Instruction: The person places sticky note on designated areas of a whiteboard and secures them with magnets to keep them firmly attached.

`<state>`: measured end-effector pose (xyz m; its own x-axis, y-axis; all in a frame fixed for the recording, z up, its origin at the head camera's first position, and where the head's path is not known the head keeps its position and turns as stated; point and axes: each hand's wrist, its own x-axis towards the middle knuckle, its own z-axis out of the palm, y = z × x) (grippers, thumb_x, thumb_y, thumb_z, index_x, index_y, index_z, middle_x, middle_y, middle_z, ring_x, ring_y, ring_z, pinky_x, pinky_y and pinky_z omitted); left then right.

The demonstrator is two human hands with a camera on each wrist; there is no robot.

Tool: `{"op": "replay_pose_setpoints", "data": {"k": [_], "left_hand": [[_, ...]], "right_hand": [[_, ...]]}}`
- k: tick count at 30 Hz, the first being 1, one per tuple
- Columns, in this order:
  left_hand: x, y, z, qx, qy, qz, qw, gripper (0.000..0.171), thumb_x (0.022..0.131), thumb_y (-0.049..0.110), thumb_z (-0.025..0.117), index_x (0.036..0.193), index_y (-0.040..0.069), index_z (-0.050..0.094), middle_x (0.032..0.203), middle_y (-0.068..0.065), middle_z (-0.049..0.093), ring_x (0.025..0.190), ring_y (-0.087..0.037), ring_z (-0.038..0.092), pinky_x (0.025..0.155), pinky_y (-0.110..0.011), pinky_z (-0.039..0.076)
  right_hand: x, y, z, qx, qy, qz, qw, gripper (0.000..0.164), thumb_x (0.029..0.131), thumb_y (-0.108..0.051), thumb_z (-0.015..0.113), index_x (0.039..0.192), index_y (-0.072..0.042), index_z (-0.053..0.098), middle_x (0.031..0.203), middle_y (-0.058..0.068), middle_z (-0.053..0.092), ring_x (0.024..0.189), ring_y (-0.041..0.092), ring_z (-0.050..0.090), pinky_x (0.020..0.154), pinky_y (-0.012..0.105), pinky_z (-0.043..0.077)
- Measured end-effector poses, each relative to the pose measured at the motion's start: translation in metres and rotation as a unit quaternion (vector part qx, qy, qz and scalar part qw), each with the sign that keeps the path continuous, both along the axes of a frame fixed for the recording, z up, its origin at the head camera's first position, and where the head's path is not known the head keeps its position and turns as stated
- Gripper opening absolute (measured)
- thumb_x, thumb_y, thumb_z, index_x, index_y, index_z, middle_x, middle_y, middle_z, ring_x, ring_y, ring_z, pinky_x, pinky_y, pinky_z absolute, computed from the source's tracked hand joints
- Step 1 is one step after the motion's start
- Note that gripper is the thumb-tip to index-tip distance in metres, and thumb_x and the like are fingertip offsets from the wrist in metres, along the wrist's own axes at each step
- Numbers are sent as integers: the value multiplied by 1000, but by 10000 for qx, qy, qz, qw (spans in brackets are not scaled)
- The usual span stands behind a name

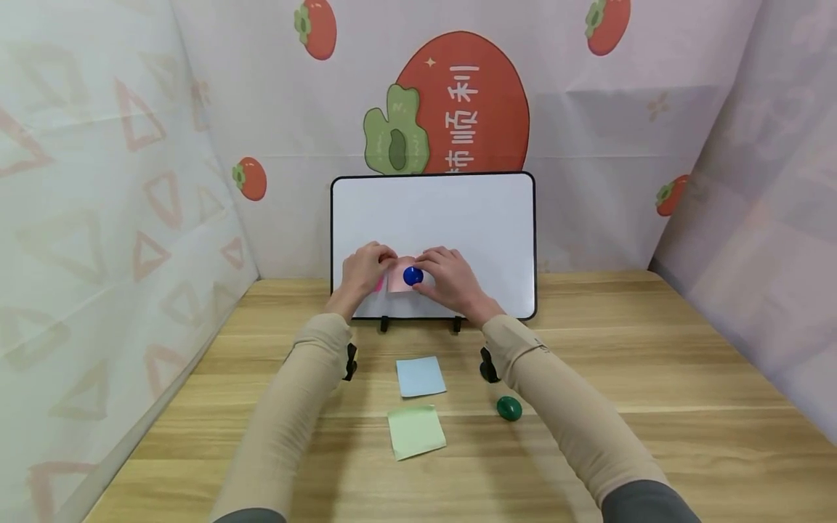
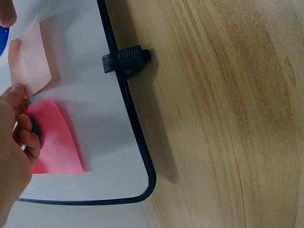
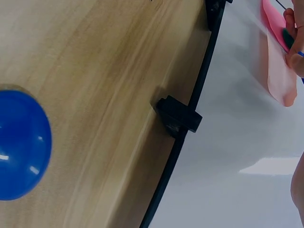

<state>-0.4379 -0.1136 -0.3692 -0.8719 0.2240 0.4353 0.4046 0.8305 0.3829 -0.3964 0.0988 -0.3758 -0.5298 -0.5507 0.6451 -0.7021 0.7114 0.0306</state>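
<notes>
My left hand (image 1: 368, 270) pinches the edge of a peach sticky note (image 2: 31, 66) in front of the whiteboard (image 1: 458, 218). The note's lower part curls away from the board in the left wrist view. Between its thumb and fingers, my right hand (image 1: 453, 277) holds a round blue magnet (image 1: 413, 276), which overlaps the peach note in the head view. Partly behind my left hand, a bright pink sticky note (image 2: 59, 142) hangs on the board. A green magnet (image 2: 35, 129) sits on that pink note, half hidden by my left fingers.
Black clips (image 1: 384, 324) stand at the whiteboard's lower edge. On the wooden table lie a blue sticky note (image 1: 421, 377), a green sticky note (image 1: 416, 433) and a green magnet (image 1: 509, 408). Another blue round piece (image 3: 21, 145) lies at the right wrist view's left edge.
</notes>
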Motion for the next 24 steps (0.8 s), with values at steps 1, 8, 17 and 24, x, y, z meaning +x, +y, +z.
{"op": "replay_pose_setpoints", "data": {"k": [1, 8, 17, 24], "left_hand": [[0, 0, 0, 19, -4, -18, 10000, 15, 97, 25, 65, 104, 17, 76, 102, -3, 69, 86, -22, 65, 74, -38, 51], [0, 2, -1, 5, 63, 70, 10000, 16, 97, 27, 65, 105, 18, 75, 102, -2, 70, 89, -22, 67, 75, -42, 51], [0, 1, 1, 0, 62, 24, 10000, 16, 97, 27, 66, 105, 19, 76, 102, -1, 70, 87, -22, 67, 72, -40, 51], [0, 2, 2, -80, 72, 58, 9999, 15, 96, 26, 66, 105, 19, 76, 103, -1, 70, 88, -21, 67, 73, -40, 51]], "right_hand": [[-2, -1, 0, -2, 64, -91, 9999, 39, 84, -32, 80, 113, -6, 73, 118, 7, 70, 116, 24, 59, 95, 41, 47], [-9, -7, 2, -47, 169, -360, 9992, 38, 84, -32, 80, 112, -8, 74, 117, 6, 70, 115, 24, 59, 94, 41, 47], [-18, -19, 2, 52, 376, -871, 9955, 37, 87, -34, 77, 115, -10, 73, 119, 3, 69, 116, 23, 59, 94, 41, 46], [-26, -26, -1, 313, 561, -1170, 9910, 37, 90, -36, 72, 117, -10, 72, 123, 2, 68, 119, 22, 58, 96, 40, 46]]}}
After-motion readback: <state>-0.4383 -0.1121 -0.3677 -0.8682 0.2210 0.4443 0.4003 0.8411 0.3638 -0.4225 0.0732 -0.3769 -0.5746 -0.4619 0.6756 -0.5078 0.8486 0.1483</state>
